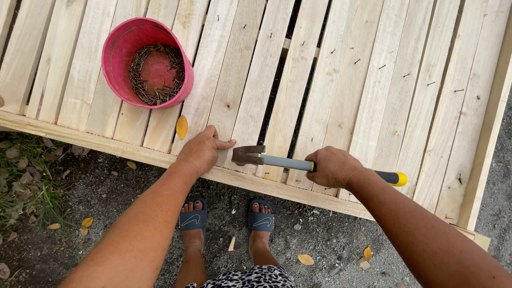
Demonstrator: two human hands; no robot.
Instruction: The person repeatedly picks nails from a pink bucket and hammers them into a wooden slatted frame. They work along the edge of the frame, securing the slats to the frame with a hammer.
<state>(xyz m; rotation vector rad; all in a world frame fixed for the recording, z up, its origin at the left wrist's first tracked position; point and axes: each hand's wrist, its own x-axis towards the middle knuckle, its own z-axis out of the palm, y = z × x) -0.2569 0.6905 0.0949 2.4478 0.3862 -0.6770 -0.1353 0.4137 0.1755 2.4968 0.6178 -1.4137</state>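
nailing slats | left hand (201,151) fingers pinch nail spot on slat (234,106) | right hand (333,167) grips hammer (277,160) | next likely: aimed strike

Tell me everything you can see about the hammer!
The hammer has a dark, rusty-looking metal head with a claw, a grey shaft, and a black handle ending in a yellow cap. It lies almost level, head pointing toward the left hand, just above the pale wooden slats near the frame's front edge. The right hand is wrapped around the handle's middle. The head sits close to the left hand's fingertips, which press on the wood; whether it touches the slat is unclear.
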